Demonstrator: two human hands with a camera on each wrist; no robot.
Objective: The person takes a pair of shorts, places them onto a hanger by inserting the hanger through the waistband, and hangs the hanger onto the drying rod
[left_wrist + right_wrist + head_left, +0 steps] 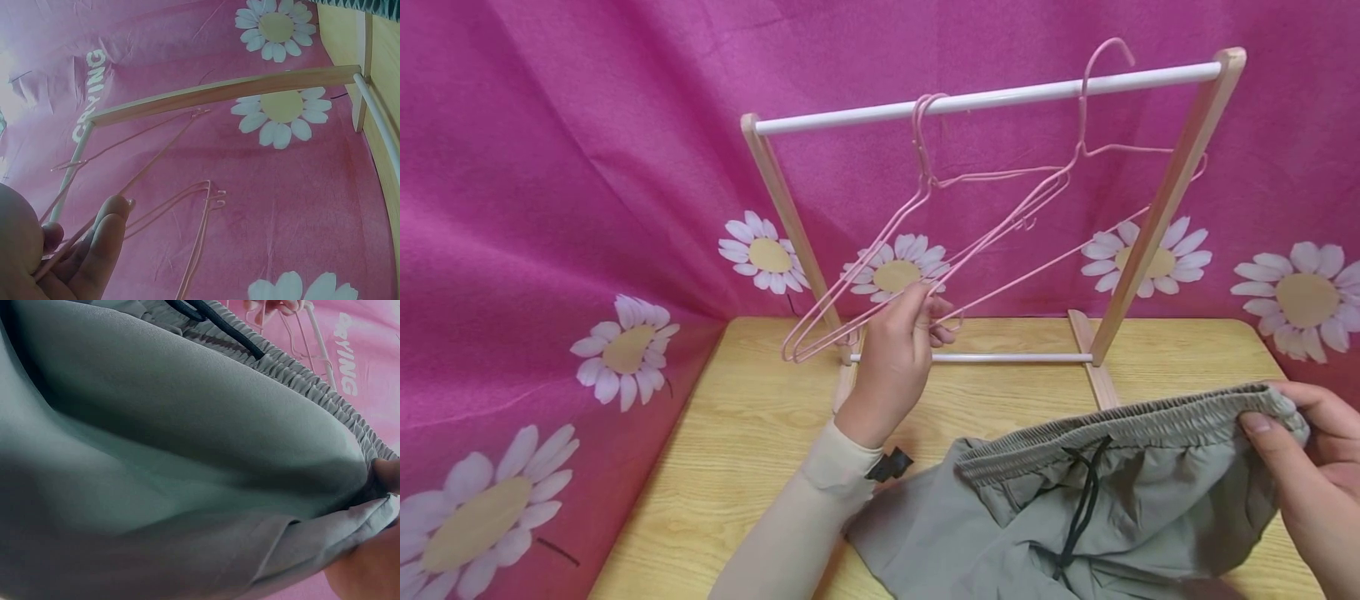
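My left hand (895,350) grips the lower left end of a pink wire hanger (1045,275). That hanger's hook rises in front of the white bar (1000,97), its tip above the bar. Two more pink hangers (850,275) hang from the bar, just left of this hand. At the lower right, my right hand (1315,467) pinches one end of the elastic waistband of grey-green drawstring pants (1157,508). A black cord (1086,500) dangles from the waistband's front. In the right wrist view, the pants' fabric (187,406) fills most of the picture.
The rack's wooden side posts (1172,200) stand on feet on the wood-grain table (700,467). A lower white rail (1015,358) joins the posts. Behind and to the left hangs a pink cloth (587,125) printed with daisies.
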